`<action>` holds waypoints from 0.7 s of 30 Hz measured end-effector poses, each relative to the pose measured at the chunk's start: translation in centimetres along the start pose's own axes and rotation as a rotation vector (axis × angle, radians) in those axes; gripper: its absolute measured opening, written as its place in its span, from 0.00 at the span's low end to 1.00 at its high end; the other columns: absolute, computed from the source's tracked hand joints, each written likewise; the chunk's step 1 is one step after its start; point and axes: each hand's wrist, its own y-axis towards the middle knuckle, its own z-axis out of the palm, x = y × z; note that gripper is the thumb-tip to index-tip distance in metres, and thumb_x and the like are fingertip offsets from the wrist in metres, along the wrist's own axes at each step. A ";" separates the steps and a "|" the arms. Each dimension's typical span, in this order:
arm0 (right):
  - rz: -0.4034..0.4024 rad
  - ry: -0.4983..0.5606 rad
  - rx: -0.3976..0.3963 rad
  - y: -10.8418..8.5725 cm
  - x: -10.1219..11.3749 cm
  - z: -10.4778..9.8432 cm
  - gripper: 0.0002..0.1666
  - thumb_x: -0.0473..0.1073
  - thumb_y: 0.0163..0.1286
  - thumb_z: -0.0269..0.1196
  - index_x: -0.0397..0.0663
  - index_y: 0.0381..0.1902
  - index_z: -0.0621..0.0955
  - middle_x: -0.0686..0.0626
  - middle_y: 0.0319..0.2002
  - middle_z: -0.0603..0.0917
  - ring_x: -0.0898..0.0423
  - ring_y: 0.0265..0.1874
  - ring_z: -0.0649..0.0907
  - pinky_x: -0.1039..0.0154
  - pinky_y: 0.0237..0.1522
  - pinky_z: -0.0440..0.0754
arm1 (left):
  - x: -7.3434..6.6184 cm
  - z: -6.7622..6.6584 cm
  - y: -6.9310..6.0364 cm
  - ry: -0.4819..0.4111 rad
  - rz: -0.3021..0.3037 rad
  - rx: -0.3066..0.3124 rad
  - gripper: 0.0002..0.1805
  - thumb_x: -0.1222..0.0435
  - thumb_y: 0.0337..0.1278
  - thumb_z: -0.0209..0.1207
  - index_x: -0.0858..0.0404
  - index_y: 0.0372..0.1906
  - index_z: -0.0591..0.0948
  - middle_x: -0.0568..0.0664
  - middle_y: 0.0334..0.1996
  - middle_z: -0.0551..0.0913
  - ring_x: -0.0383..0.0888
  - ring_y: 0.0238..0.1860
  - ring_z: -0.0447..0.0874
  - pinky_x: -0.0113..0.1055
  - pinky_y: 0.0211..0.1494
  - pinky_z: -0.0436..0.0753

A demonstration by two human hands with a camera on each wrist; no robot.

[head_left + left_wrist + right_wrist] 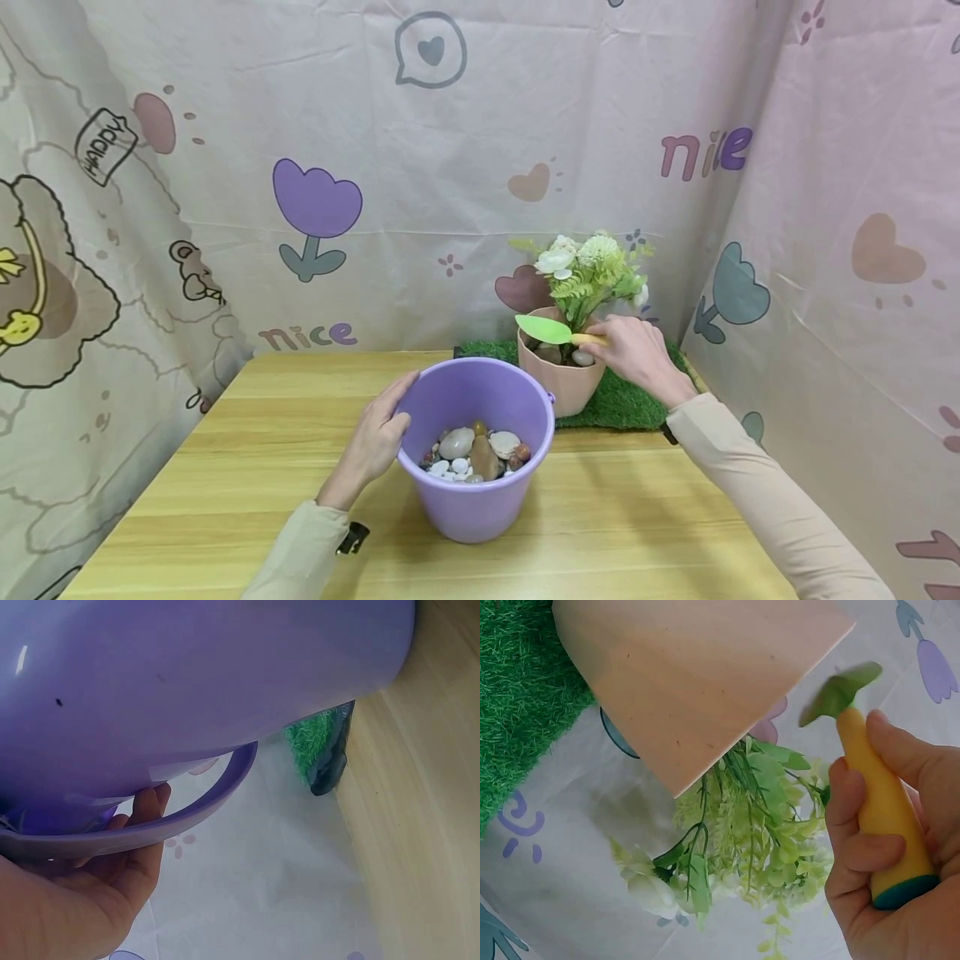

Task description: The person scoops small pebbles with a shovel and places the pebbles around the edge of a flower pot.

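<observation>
A purple bucket (480, 512) with several mixed stones (457, 444) in its bottom stands upright on the table. My left hand (377, 437) grips its left rim, the thumb over the edge; in the left wrist view the fingers pass behind the bucket's purple handle (191, 814). With my right hand (637, 350) I hold a small garden trowel (543, 329) by its yellow grip (889, 817). Its green blade points left above the mouth of a pink flowerpot (558, 383). White flowers with green leaves (596, 258) rise from the pot, where stones (582, 357) lie.
Under and around the pot lies a green artificial grass mat (626, 404) at the back right of the wooden table (300, 417). A printed cloth (450, 150) hangs behind and along both sides. The bucket stands in front of the pot, slightly left.
</observation>
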 end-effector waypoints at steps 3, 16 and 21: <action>-0.027 -0.006 0.000 -0.2 0.1 0.2 0.15 0.55 0.67 0.63 0.55 0.44 0.87 0.52 0.31 0.81 0.56 0.23 0.75 0.62 0.19 0.69 | -0.1 0.0 0.0 -0.001 -0.002 0.002 0.36 0.74 0.53 0.46 0.66 0.73 0.64 0.61 0.72 0.65 0.62 0.71 0.64 0.57 0.73 0.62; -0.275 0.108 -0.103 -1.2 2.8 1.0 0.13 0.53 0.68 0.63 0.56 0.42 0.88 0.57 0.34 0.84 0.63 0.26 0.76 0.67 0.24 0.73 | -0.1 0.0 0.1 -0.005 -0.005 0.007 0.36 0.74 0.53 0.45 0.66 0.73 0.64 0.61 0.72 0.65 0.62 0.70 0.65 0.58 0.72 0.64; -0.441 0.181 -0.126 -1.5 3.9 1.2 0.08 0.50 0.65 0.66 0.58 0.40 0.88 0.62 0.30 0.82 0.68 0.24 0.74 0.72 0.24 0.73 | -0.2 -0.1 0.1 -0.010 -0.009 0.013 0.36 0.74 0.53 0.46 0.66 0.73 0.63 0.61 0.72 0.65 0.61 0.71 0.65 0.57 0.73 0.64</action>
